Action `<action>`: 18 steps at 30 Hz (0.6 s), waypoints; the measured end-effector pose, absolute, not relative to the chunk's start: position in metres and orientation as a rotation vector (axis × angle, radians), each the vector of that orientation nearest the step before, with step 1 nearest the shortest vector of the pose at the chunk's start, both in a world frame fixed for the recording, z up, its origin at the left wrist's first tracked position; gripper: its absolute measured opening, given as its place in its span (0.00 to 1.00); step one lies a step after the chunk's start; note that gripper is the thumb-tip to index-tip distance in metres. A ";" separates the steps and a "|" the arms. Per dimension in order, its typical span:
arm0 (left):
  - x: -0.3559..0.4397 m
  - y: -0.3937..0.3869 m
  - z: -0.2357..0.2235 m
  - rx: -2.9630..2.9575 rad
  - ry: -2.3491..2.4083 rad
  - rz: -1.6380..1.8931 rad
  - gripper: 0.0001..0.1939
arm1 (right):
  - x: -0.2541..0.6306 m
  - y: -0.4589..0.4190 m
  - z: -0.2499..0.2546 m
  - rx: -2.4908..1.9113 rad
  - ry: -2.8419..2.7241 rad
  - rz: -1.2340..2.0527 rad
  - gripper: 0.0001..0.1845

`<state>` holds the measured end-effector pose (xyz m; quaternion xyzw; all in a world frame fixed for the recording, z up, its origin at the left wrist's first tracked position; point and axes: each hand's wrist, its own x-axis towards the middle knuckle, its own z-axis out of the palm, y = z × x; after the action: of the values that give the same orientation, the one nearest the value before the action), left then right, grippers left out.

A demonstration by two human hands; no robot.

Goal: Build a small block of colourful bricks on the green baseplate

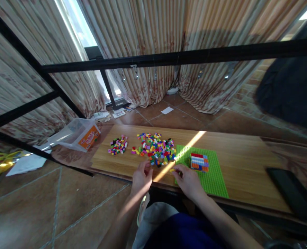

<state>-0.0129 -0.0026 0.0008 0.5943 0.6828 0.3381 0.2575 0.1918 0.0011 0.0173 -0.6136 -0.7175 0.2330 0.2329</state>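
Observation:
My right hand pinches a small yellow toy brick between thumb and fingertips, just off the left edge of a green studded baseplate. On that plate stands a low block of joined bricks in red, white, blue, orange and purple, beyond my right hand. My left hand is at the near side of a large pile of loose mixed bricks. Its fingers are loosely curled with a gap to the thumb, and I see nothing held there.
A smaller brick heap lies left on the wooden board. Beyond the board's left end sits a clear plastic box with an orange label. A dark flat device lies at the right end. A black metal rail crosses before the curtains.

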 end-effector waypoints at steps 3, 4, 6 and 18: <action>-0.008 0.005 0.005 1.734 1.835 0.894 0.16 | 0.183 0.017 0.017 -1.767 -2.105 0.504 0.11; -0.006 0.010 0.007 1.804 1.821 0.892 0.16 | 0.180 0.021 0.017 -1.793 -2.133 0.473 0.11; 0.000 0.023 0.012 1.965 1.804 0.892 0.17 | 0.174 0.028 0.019 -1.834 -2.171 0.431 0.12; -0.011 0.049 -0.004 2.177 1.897 0.851 0.10 | 0.147 0.066 0.019 -1.504 -2.264 0.296 0.13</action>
<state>-0.0114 0.0494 -0.0037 0.7217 0.6287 0.2821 0.0657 0.1469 0.0665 0.0187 -0.5387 -0.8109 0.1062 0.2022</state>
